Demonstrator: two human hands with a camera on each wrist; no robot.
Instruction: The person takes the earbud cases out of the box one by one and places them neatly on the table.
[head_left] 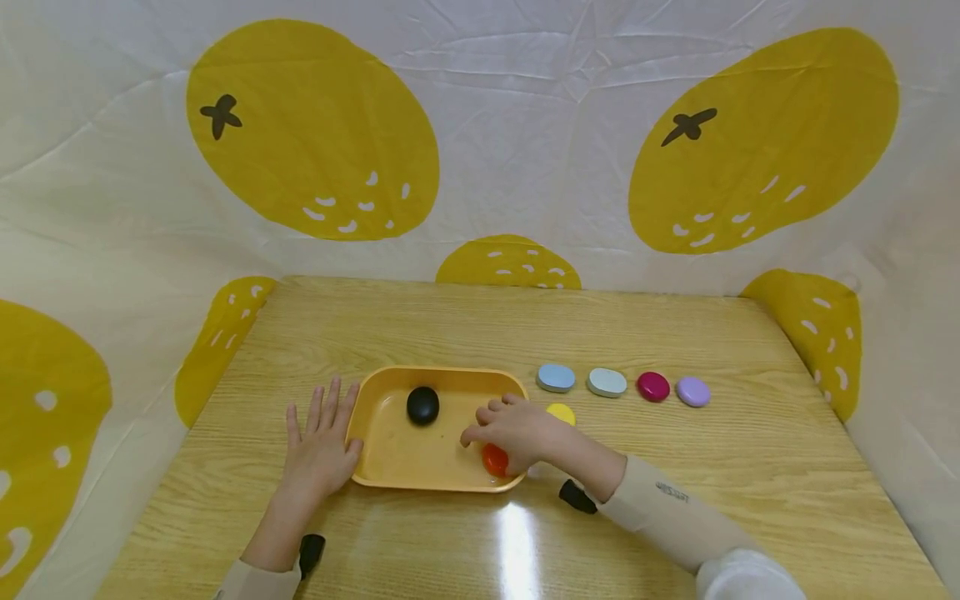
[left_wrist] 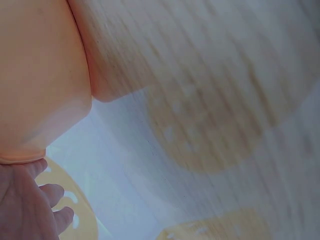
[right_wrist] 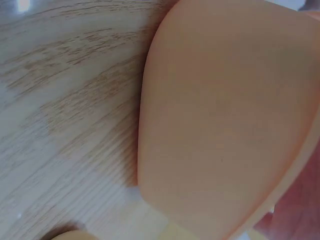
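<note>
A shallow yellow-orange tray [head_left: 408, 483] sits between the hands. My left hand [head_left: 318, 454] lies beside its left end, fingers spread and thumb at the rim; the left wrist view shows those fingers [left_wrist: 52, 195] against the outer wall. Over the tray's right end is my right hand [head_left: 517, 429], its fingers spread and loosely bent. Under its thumb side a glossy red rounded piece [head_left: 494, 460] shows, partly covered by the hand. A black rounded piece [head_left: 423, 406] lies in the tray's upper left. The tray's wall [right_wrist: 225, 120] fills much of the right wrist view.
Right of the tray, a row holds a blue oval piece [head_left: 556, 377], a pale grey-green oval [head_left: 607, 382], a crimson disc [head_left: 653, 387] and a lilac disc [head_left: 693, 391]. A yellow disc [head_left: 561, 413] lies near my right wrist. Patterned cloth [head_left: 525, 167] hangs behind the wooden table [head_left: 420, 325].
</note>
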